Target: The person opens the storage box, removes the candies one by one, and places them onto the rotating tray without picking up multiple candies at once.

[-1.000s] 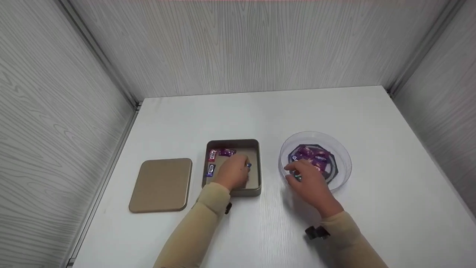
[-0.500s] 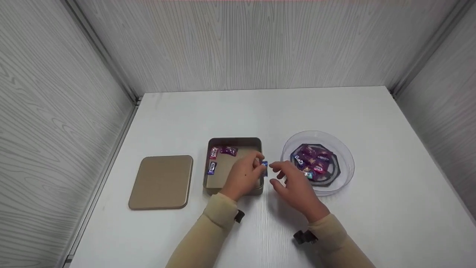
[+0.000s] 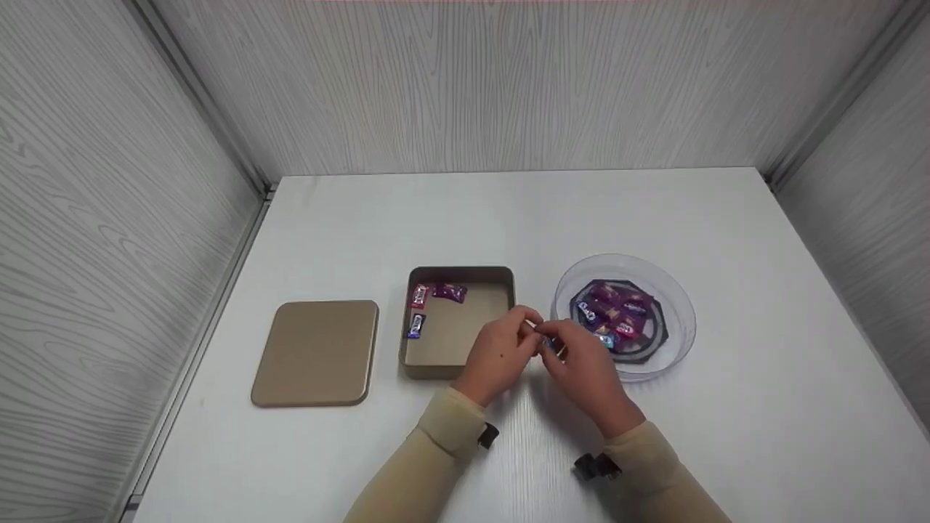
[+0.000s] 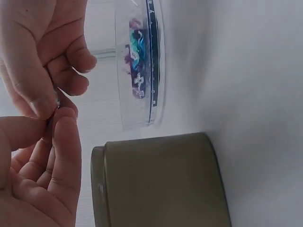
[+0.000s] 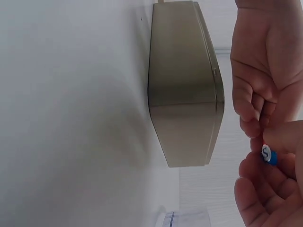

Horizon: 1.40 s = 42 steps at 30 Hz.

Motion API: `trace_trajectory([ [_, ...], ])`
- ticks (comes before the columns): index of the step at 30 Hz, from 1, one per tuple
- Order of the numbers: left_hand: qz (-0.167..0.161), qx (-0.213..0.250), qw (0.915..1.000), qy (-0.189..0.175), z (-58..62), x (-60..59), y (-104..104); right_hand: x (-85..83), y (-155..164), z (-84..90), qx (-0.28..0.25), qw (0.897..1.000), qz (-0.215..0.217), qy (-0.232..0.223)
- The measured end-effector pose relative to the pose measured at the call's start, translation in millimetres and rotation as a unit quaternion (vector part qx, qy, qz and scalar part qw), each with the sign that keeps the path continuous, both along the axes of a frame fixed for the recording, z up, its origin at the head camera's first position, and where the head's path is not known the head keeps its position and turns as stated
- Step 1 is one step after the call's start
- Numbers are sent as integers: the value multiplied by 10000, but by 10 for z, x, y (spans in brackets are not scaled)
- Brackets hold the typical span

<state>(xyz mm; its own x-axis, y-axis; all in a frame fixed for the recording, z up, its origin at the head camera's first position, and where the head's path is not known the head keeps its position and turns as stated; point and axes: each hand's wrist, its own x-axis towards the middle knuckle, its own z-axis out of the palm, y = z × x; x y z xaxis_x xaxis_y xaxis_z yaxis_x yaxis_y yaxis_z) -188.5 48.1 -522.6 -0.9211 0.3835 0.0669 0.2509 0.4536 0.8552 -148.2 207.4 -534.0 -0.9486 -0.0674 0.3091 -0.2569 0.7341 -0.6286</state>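
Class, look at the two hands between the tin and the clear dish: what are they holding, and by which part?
A small blue-wrapped candy, pinched between the fingertips of the left hand and right hand. Its ends are hidden, so the exact part cannot be told.

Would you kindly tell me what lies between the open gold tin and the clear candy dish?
In the head view, both hands, left hand and right hand, meet there, pinching a small blue-wrapped candy between tin and dish.
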Motion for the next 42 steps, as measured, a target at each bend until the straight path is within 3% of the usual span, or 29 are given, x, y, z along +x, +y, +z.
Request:
trace_trajectory([
  [7, -265, 42, 9996, -38, -2, 38, 18, 4, 212, -14, 190, 9992, -279, -231],
  [16, 25, 100, 9999, 3, -14, -27, -183, -73, 782, -35, 617, 9887, -834, -1085],
  [25, 456, -789, 9958, -17, -30, -127, -348, -62, 1041, -82, 1016, 9825, -949, -1238],
  [30, 555, -1746, 9830, 116, -49, -285, -459, -29, 1063, -66, 970, 9822, -1091, -1182],
  [36, 444, -2884, 9563, 177, -128, -536, -603, -5, 1035, -23, 842, 9832, -1101, -1190],
  [42, 223, -3361, 9415, -96, -194, -718, -685, -4, 1013, -20, 849, 9846, -1035, -1126],
])
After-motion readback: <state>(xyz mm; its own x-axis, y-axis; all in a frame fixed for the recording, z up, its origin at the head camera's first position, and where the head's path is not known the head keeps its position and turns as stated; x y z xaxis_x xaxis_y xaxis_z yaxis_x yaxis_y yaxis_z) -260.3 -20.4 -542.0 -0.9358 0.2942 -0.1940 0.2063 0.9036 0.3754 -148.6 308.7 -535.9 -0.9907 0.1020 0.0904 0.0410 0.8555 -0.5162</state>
